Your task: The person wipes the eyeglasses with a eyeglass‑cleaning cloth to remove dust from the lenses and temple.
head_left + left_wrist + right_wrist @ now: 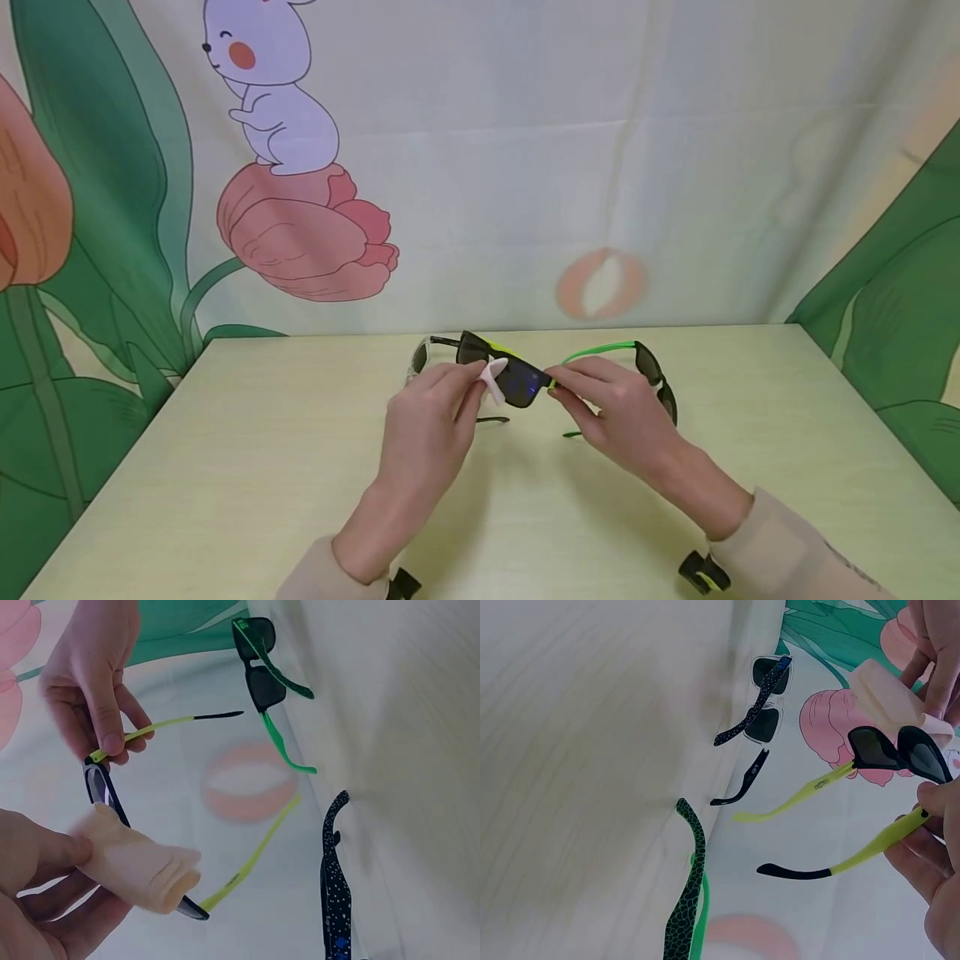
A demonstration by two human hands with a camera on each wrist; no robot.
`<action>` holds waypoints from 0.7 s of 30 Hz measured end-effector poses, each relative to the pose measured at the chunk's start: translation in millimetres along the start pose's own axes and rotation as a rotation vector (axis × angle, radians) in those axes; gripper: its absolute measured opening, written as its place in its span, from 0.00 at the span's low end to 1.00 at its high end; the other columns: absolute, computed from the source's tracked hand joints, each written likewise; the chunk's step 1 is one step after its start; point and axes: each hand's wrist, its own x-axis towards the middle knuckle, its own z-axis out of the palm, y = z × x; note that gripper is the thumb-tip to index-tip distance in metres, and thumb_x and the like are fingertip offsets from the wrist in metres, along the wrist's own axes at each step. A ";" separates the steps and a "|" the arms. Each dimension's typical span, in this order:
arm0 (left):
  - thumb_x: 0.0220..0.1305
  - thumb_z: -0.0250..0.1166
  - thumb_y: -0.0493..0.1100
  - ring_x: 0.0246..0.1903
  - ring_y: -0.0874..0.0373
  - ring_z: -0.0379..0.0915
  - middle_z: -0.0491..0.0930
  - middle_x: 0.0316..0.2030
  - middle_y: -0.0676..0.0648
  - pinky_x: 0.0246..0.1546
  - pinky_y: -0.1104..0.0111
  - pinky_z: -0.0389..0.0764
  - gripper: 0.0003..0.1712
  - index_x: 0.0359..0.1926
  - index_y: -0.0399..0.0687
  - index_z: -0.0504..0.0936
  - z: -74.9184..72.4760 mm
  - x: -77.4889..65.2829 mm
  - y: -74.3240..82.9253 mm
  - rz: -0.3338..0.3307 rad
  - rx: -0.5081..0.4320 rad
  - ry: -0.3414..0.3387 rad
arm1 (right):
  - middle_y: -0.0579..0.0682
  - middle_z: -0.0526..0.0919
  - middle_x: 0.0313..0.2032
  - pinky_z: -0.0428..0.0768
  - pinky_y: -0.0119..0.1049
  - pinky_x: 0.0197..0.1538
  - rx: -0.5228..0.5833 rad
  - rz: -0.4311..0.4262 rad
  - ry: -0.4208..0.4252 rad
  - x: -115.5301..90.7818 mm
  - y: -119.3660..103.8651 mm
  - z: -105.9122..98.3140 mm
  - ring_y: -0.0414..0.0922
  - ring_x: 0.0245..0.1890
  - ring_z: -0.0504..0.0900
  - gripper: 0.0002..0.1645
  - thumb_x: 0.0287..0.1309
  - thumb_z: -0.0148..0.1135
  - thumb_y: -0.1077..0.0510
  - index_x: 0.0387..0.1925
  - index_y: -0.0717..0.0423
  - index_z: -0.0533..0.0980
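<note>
Sunglasses with a black front and yellow-green temples (881, 840) are held up over the table, temples unfolded. My right hand (626, 408) pinches them at one end of the front, by the hinge. In my left hand (431, 425) is a pale pink cloth (139, 859), gripped between thumb and fingers. The cloth lies against the front at the other lens, covering part of it in the left wrist view. Both dark lenses (874, 750) show in the right wrist view, the cloth just beyond them.
Behind my right hand, green-framed sunglasses (648, 367) rest on the pale table (262, 467). Clear-framed sunglasses with speckled dark temples (769, 682) sit behind my left hand. A printed curtain (480, 167) hangs along the table's far edge.
</note>
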 end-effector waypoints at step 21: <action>0.58 0.74 0.26 0.58 0.47 0.80 0.85 0.53 0.40 0.65 0.62 0.73 0.19 0.51 0.33 0.87 3.4 -7.3 11.8 0.314 -0.157 -0.047 | 0.47 0.85 0.39 0.87 0.35 0.41 0.215 0.089 -0.047 2.5 -4.8 -10.1 0.42 0.38 0.85 0.21 0.49 0.73 0.77 0.44 0.59 0.83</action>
